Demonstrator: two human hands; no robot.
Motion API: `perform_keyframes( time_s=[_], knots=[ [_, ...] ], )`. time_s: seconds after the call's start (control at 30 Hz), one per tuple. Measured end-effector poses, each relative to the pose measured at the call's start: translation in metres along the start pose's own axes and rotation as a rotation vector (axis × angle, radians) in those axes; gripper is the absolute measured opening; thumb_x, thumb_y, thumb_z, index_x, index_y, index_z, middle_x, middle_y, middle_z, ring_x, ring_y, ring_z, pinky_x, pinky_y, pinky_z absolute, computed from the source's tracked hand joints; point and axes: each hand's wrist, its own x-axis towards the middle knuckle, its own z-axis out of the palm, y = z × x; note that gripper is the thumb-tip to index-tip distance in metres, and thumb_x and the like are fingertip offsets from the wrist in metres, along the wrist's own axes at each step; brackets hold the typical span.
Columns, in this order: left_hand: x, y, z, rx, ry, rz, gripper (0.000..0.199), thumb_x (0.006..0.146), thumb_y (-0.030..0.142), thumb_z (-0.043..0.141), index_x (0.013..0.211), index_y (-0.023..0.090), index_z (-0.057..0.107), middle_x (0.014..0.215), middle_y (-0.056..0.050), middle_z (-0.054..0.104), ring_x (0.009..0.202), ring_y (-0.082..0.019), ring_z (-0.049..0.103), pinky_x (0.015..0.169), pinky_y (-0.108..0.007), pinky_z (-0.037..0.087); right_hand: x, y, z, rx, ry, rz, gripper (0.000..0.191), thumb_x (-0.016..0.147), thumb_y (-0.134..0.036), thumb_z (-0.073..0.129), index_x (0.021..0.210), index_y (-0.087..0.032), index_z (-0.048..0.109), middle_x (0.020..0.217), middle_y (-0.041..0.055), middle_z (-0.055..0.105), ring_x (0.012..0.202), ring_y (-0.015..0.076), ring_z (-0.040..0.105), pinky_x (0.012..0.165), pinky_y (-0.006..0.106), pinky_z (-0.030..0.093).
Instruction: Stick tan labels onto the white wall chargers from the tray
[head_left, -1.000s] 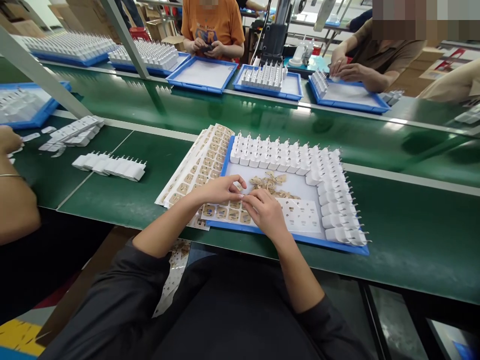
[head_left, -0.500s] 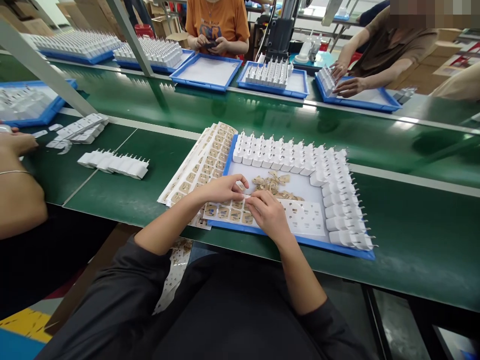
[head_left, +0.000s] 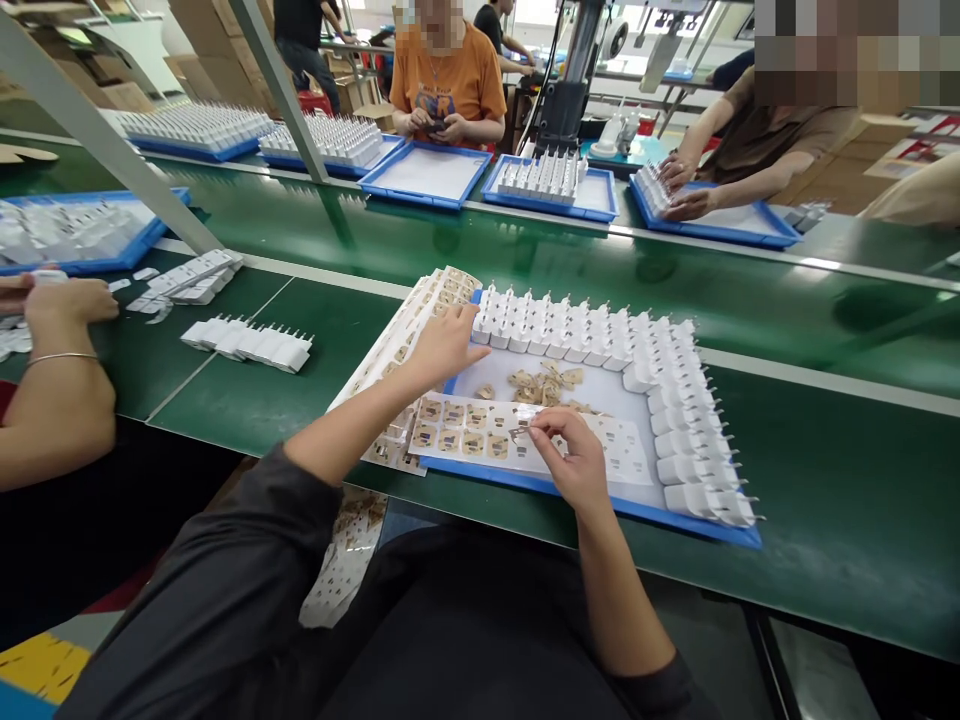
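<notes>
My left hand (head_left: 448, 345) reaches over the far left corner of the blue tray (head_left: 600, 490), thumb and fingers apart, at the end of a row of white plug adapters (head_left: 555, 322). I cannot make out whether its fingertips touch the end adapter. Between the thumb and fingers of my right hand (head_left: 576, 458) is a small thin sticker (head_left: 519, 432), held over the sticker sheet (head_left: 517, 455). Tan stickers remain at the sheet's left end; its right part is bare backing. Crumpled tan scraps (head_left: 544, 384) lie behind the sheet in the tray.
A stack of sticker sheets (head_left: 382, 380) lies along the tray's left side. Further left are a row of adapters (head_left: 247, 342) and a neighbour's hand (head_left: 71, 300). Across the green belt (head_left: 337, 225) stand several blue trays with adapters, and people sit behind them.
My left hand has gone from the sheet to the far left corner by the adapters. My right hand has moved slightly right, a sticker now showing in its pinch. The camera view has tilted up.
</notes>
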Motion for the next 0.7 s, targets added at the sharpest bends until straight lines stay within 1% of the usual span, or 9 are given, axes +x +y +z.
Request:
perform_keyframes(
  time_s=[0.1, 0.17, 0.3, 0.37, 0.4, 0.47, 0.53, 0.63, 0.7],
  knots=[
    [0.026, -0.008, 0.012, 0.026, 0.003, 0.026, 0.059, 0.081, 0.031, 0.073, 0.133, 0.013, 0.05, 0.141, -0.02, 0.052, 0.134, -0.039, 0.048, 0.112, -0.049, 0.038, -0.001, 0.0, 0.0, -0.022, -0.003, 0.009, 0.009, 0.097, -0.026, 0.06, 0.092, -0.024, 0.067, 0.093, 0.0059, 0.071, 0.081, 0.0193, 0.064, 0.069, 0.035, 0.054],
    [0.033, -0.012, 0.02, 0.005, 0.021, 0.035, 0.053, 0.08, 0.025, 0.071, 0.129, 0.013, 0.052, 0.139, -0.019, 0.053, 0.132, -0.038, 0.05, 0.11, -0.048, 0.04, -0.002, 0.0, 0.0, -0.029, 0.007, 0.027, 0.009, 0.097, -0.027, 0.06, 0.092, -0.024, 0.067, 0.093, 0.0059, 0.071, 0.082, 0.0194, 0.065, 0.069, 0.035, 0.055],
    [0.033, -0.014, 0.029, -0.047, 0.047, 0.024, 0.041, 0.084, 0.022, 0.064, 0.124, 0.016, 0.053, 0.127, -0.015, 0.06, 0.121, -0.033, 0.057, 0.101, -0.045, 0.046, -0.001, 0.002, 0.0, -0.021, -0.006, 0.05, 0.011, 0.097, -0.029, 0.06, 0.092, -0.024, 0.068, 0.096, 0.0064, 0.07, 0.086, 0.02, 0.066, 0.069, 0.034, 0.056],
    [0.032, -0.013, 0.027, -0.067, 0.041, 0.015, 0.042, 0.084, 0.023, 0.064, 0.123, 0.018, 0.053, 0.123, -0.013, 0.062, 0.113, -0.031, 0.061, 0.096, -0.043, 0.049, -0.002, 0.003, 0.001, -0.02, -0.008, 0.047, 0.011, 0.097, -0.029, 0.06, 0.092, -0.024, 0.068, 0.099, 0.0071, 0.07, 0.09, 0.0205, 0.067, 0.07, 0.033, 0.057],
    [0.029, -0.013, 0.023, -0.08, 0.037, 0.01, 0.045, 0.083, 0.024, 0.066, 0.125, 0.018, 0.052, 0.122, -0.012, 0.063, 0.109, -0.03, 0.063, 0.093, -0.042, 0.05, -0.002, 0.003, 0.001, -0.017, 0.003, 0.052, 0.011, 0.097, -0.03, 0.059, 0.093, -0.024, 0.068, 0.1, 0.0074, 0.07, 0.091, 0.0206, 0.067, 0.07, 0.033, 0.057],
    [0.019, -0.012, 0.014, -0.182, 0.037, -0.007, 0.055, 0.08, 0.028, 0.07, 0.131, 0.019, 0.049, 0.122, -0.011, 0.063, 0.101, -0.026, 0.064, 0.089, -0.04, 0.052, -0.004, 0.006, 0.001, 0.0, 0.037, 0.083, 0.012, 0.098, -0.032, 0.058, 0.094, -0.024, 0.066, 0.099, 0.0074, 0.071, 0.093, 0.021, 0.068, 0.071, 0.033, 0.058],
    [-0.001, -0.009, 0.002, -0.406, 0.037, -0.027, 0.059, 0.079, 0.035, 0.074, 0.131, 0.021, 0.05, 0.124, -0.01, 0.062, 0.095, -0.022, 0.065, 0.086, -0.038, 0.054, -0.005, 0.008, 0.001, 0.035, 0.067, 0.129, 0.014, 0.099, -0.035, 0.057, 0.096, -0.024, 0.065, 0.097, 0.0067, 0.071, 0.094, 0.0213, 0.069, 0.074, 0.034, 0.059],
    [-0.046, -0.001, -0.007, -0.817, 0.002, -0.048, 0.049, 0.076, 0.041, 0.077, 0.118, 0.023, 0.058, 0.122, -0.008, 0.062, 0.091, -0.018, 0.064, 0.081, -0.033, 0.054, -0.005, 0.008, 0.002, 0.122, 0.07, 0.156, 0.013, 0.099, -0.035, 0.058, 0.096, -0.025, 0.066, 0.094, 0.0055, 0.072, 0.091, 0.0206, 0.07, 0.078, 0.036, 0.06],
    [-0.075, 0.008, -0.003, -1.061, -0.002, -0.089, 0.046, 0.072, 0.042, 0.082, 0.108, 0.022, 0.059, 0.111, -0.006, 0.065, 0.091, -0.018, 0.063, 0.079, -0.031, 0.053, -0.005, 0.002, 0.004, 0.224, 0.044, 0.135, 0.011, 0.098, -0.034, 0.06, 0.096, -0.025, 0.066, 0.091, 0.0045, 0.071, 0.086, 0.0195, 0.069, 0.076, 0.035, 0.059]
  ],
)
